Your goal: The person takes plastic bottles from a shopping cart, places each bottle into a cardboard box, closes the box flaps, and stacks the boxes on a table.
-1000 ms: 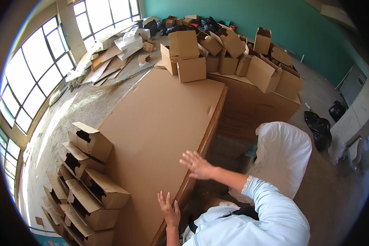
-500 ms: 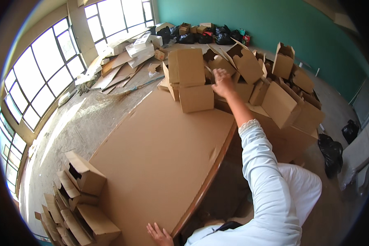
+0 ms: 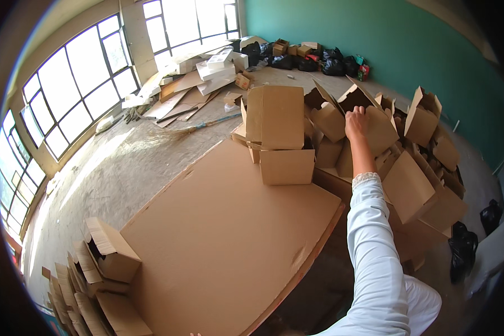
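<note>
My right hand reaches far out over the pile on the right. Its fingers are closed on the upper edge of an open cardboard box, which leans among other boxes. Only the fingertips of my left hand show at the bottom edge; they lie apart on the cardboard-covered tabletop. Just left of my right hand another open box stands with raised flaps. At the table's far end sit two brown boxes, a taller one behind a lower one.
Several folded-open boxes stand in a row at the table's near left. More boxes are heaped at the right. A broom lies on the floor beyond, near foam and board scraps. Black bags lie at the right.
My right hand has moved right and closed on the edge of a box. My left hand has slipped almost out of view at the bottom. The view has shifted a little.
</note>
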`<state>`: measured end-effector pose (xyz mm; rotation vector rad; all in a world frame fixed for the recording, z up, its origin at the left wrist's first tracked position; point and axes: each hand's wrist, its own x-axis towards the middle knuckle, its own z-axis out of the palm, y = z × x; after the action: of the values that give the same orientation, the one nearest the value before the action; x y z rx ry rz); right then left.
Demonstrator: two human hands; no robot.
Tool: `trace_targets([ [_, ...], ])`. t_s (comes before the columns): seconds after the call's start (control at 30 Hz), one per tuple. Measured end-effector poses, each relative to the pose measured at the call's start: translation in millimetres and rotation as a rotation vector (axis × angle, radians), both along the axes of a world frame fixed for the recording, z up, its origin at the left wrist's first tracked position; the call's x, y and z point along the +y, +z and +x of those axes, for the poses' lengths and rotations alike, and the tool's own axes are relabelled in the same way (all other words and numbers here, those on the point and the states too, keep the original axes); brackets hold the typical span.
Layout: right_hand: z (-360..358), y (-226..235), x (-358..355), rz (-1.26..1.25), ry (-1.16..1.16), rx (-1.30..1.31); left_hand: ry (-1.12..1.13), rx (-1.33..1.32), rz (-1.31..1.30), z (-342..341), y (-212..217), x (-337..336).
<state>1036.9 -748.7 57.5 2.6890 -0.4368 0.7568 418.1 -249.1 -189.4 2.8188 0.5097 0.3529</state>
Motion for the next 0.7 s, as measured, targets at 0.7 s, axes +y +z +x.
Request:
trace_targets([
  [0.7,-264,124,68,0.355,1.013,-0.382,0.072,-0.051,0.036,-21,-27,21],
])
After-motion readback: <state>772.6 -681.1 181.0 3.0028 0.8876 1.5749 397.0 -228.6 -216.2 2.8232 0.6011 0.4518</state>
